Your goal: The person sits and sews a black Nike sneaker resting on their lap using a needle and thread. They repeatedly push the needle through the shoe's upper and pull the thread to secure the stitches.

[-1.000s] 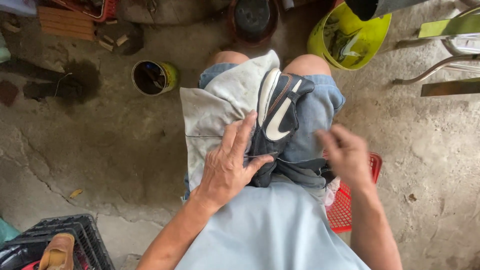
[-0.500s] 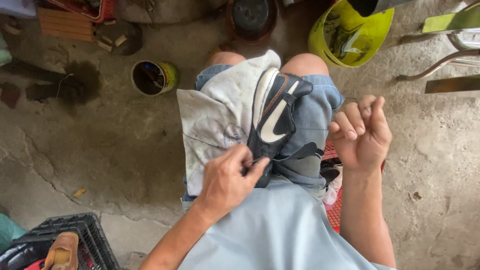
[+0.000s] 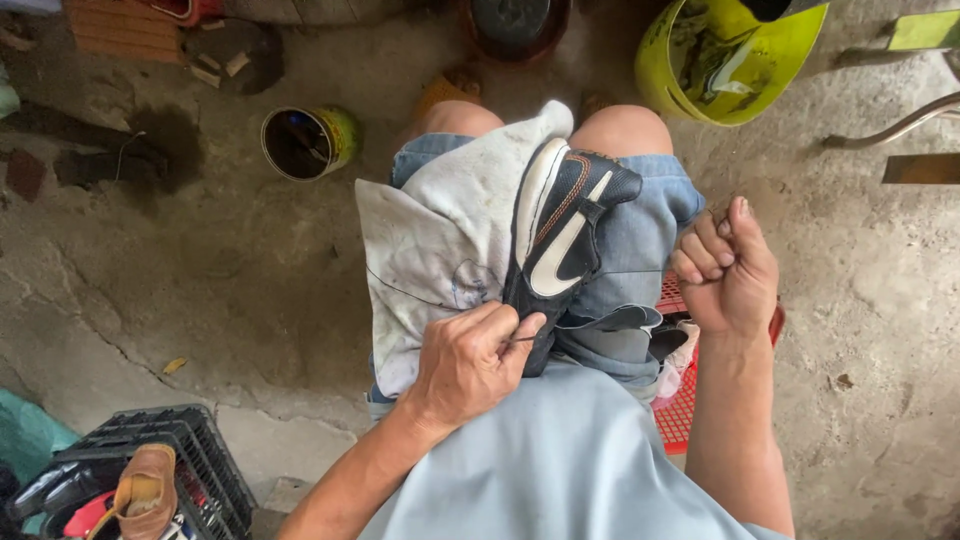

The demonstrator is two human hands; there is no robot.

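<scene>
Near the middle of the frame, a black and white shoe (image 3: 560,235) is laid on a grey cloth (image 3: 440,240) over the lap. Its heel is pinched by the left hand (image 3: 470,365) with what looks like a needle. The right hand (image 3: 725,270) is closed in a fist at the right, maybe around thread. Sewing seems to be underway; a steady, gentle pull is called for next.

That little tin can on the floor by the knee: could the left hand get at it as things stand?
Probably, with a lean forward: the tin can stands apart on bare floor, nothing between. But the left hand is pinching at the shoe on the lap.
</scene>
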